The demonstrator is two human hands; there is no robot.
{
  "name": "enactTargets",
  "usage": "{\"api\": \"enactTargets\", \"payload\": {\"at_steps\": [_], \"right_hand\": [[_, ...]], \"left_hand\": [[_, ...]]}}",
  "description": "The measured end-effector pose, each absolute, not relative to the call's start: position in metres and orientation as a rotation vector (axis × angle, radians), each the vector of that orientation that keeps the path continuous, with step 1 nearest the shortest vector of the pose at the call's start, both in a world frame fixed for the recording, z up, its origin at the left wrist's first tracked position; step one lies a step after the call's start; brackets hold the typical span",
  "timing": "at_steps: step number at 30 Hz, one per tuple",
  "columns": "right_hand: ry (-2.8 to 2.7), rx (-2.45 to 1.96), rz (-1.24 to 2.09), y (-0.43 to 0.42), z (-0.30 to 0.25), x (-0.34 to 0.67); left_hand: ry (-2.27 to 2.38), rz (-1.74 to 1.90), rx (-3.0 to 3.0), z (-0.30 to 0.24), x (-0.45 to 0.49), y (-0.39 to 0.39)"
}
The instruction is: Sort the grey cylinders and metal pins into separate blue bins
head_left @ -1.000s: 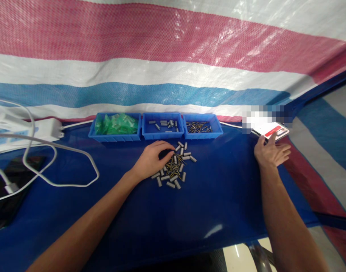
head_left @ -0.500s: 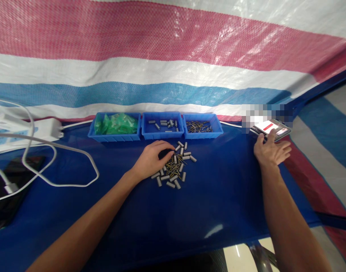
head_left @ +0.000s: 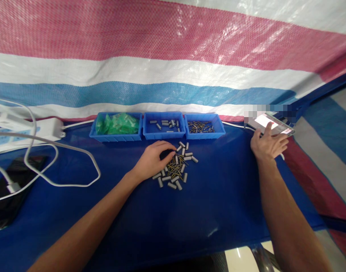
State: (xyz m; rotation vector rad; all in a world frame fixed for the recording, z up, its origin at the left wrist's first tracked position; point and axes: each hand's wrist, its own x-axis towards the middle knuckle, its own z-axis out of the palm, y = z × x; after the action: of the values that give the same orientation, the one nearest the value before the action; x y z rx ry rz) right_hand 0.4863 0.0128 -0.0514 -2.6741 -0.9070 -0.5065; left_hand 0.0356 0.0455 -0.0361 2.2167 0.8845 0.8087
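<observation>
My left hand (head_left: pixel 151 160) rests on the blue table (head_left: pixel 212 196), fingers curled over the left edge of a heap of small grey sleeves and brass pins (head_left: pixel 177 166). Whether the fingertips pinch a piece is hidden. My right hand (head_left: pixel 267 143) is at the far right, fingers wrapped round a lit phone (head_left: pixel 273 124) that it tilts up off the table, with one finger on the screen.
Three blue trays stand in a row at the back: green bags (head_left: pixel 116 125), grey sleeves (head_left: pixel 163 125), brass pins (head_left: pixel 204 126). At the left lie a white power strip (head_left: pixel 28 130), looping white cables (head_left: pixel 62 151) and a dark phone (head_left: pixel 11 185). A striped tarp (head_left: pixel 173 64) hangs behind.
My right hand has closed on the phone and lifted its near edge off the table, tilting the screen. My left hand has stayed on the heap.
</observation>
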Motion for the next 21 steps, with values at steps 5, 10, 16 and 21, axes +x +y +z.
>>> {"api": "enactTargets", "payload": {"at_steps": [5,10,16,21], "right_hand": [[-0.916,-2.646,-0.538,0.021,-0.048,0.481],[-0.881,-2.660,-0.518,0.011,-0.053,0.484],[-0.585,-2.710,-0.364,0.003,-0.058,0.498],[-0.677,-2.738,-0.312,0.004,-0.060,0.501]], "left_hand": [[0.887,0.817,2.217,-0.036,0.036,0.045],[0.886,0.812,2.214,-0.035,0.036,0.045],[0.882,0.817,2.219,-0.035,0.036,0.046],[0.888,0.802,2.216,-0.035,0.036,0.046]]}}
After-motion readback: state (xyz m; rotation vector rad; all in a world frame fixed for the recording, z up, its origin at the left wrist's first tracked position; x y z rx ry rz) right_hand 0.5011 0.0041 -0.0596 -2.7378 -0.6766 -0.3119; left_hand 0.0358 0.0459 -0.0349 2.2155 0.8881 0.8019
